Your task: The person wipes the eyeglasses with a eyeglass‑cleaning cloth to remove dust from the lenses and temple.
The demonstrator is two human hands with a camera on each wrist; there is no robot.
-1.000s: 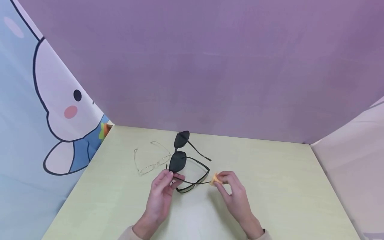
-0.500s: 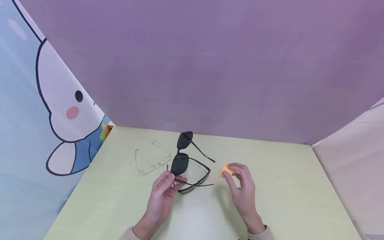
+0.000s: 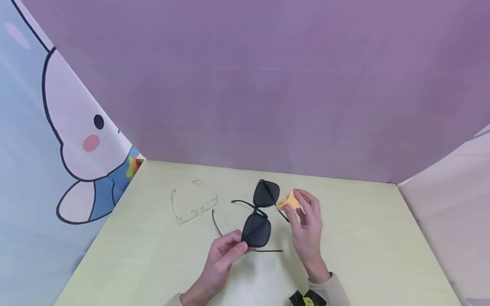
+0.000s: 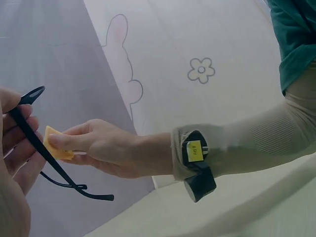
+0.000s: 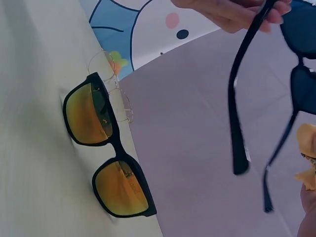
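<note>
My left hand (image 3: 219,262) pinches a pair of dark sunglasses (image 3: 257,229) by the rim of the nearer lens. The sunglasses are raised above the table with their temples unfolded, as the left wrist view shows with a black temple (image 4: 47,155). In my right hand (image 3: 309,225) a small orange-yellow cloth (image 3: 289,201) is pinched between thumb and fingers. The cloth is beside the farther lens and temple; whether it touches them I cannot tell. Beneath, a second pair of black-framed sunglasses (image 5: 89,116) with orange-reflecting lenses rests on the table, mostly hidden in the head view.
Thin clear-framed glasses (image 3: 197,211) lie unfolded on the pale table (image 3: 375,242), left of the held pair. A purple cloth wall (image 3: 268,106) rises behind the table. A printed blue curtain (image 3: 30,178) hangs at the left.
The held sunglasses have shifted right and turned so their lenses face up more. My right hand has come away from the nearer temple's tip and moved up beside the farther lens with the cloth.
</note>
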